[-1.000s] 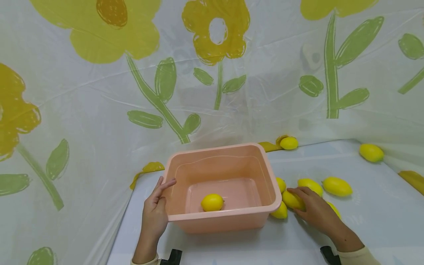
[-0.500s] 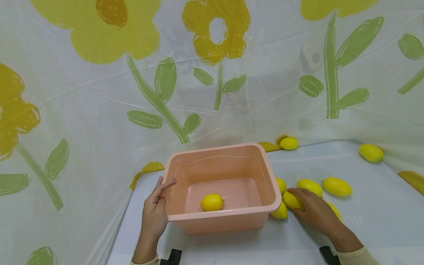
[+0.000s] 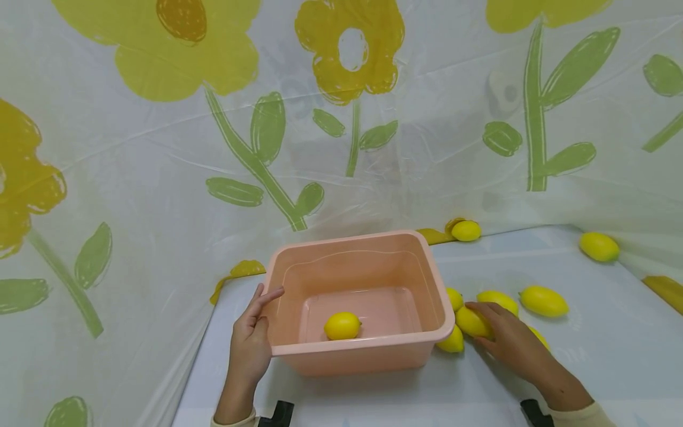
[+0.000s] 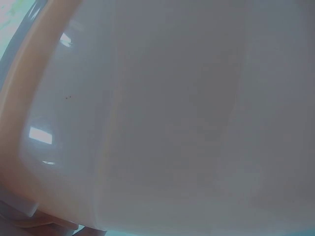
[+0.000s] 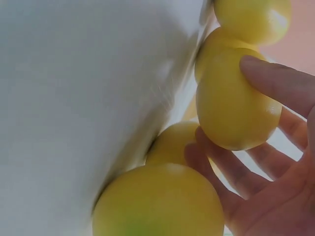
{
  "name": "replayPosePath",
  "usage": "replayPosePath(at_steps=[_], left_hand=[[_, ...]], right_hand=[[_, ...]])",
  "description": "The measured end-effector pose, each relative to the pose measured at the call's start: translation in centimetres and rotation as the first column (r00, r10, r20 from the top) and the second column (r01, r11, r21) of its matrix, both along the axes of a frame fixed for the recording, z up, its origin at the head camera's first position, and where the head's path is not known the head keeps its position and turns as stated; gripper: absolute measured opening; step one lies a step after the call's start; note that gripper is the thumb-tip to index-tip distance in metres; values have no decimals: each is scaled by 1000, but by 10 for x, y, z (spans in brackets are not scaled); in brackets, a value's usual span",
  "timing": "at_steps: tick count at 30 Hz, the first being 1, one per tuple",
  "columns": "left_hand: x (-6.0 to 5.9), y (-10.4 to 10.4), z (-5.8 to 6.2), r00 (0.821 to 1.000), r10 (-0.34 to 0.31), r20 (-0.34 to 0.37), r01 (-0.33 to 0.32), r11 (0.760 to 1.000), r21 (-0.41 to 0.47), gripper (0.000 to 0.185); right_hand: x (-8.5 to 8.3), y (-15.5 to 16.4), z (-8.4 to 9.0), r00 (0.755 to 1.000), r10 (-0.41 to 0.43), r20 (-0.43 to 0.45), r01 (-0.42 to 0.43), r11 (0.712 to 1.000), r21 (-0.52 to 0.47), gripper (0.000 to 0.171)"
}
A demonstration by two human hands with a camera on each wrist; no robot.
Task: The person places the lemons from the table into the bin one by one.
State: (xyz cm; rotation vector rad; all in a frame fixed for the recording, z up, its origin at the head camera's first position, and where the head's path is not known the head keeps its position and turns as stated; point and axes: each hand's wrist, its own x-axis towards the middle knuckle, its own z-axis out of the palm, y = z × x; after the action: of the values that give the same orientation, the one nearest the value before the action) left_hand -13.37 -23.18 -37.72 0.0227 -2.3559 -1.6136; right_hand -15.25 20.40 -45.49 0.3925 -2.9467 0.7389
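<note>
A pink plastic basin (image 3: 368, 360) stands at the middle of the table, its inside facing me. One yellow lemon (image 3: 342, 326) lies on its floor. My left hand (image 3: 251, 344) holds the basin's left side at the rim; the left wrist view is mostly filled by the basin's wall (image 4: 172, 108). To the right of the basin, my right hand (image 3: 514, 347) grips a lemon (image 3: 472, 322), with the thumb (image 5: 275, 81) on one side and fingers on the other in the right wrist view. Several lemons cluster around it, one (image 3: 451, 340) close by the basin.
Further right on the pale table (image 3: 613, 356) lies another lemon (image 3: 544, 301). Two more sit at the back, one lemon (image 3: 466, 230) behind the basin and one lemon (image 3: 599, 247) near the far right corner. A flower-printed curtain (image 3: 427, 154) hangs along the back and left.
The lemon behind my right hand has shifted very slightly left. Otherwise both hands, the basin and the gripped lemon keep almost the same positions.
</note>
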Motion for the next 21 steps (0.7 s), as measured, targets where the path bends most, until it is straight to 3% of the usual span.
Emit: replayPosePath(at_steps=[6,13,21], left_hand=[[0,-1,0,1000,-2,-5,2,1000,3,55],[0,-1,0,1000,-8,-10,8,1000,5,54],[0,-1,0,1000,-7,-1,7,1000,4,55]], right_hand=[[4,4,4,1000,8,-13,-8,1000,-3,65],[8,8,20,991,63,-120,-62,998,15,71],[16,11,40,977,113,-178,-94,989,112,66]])
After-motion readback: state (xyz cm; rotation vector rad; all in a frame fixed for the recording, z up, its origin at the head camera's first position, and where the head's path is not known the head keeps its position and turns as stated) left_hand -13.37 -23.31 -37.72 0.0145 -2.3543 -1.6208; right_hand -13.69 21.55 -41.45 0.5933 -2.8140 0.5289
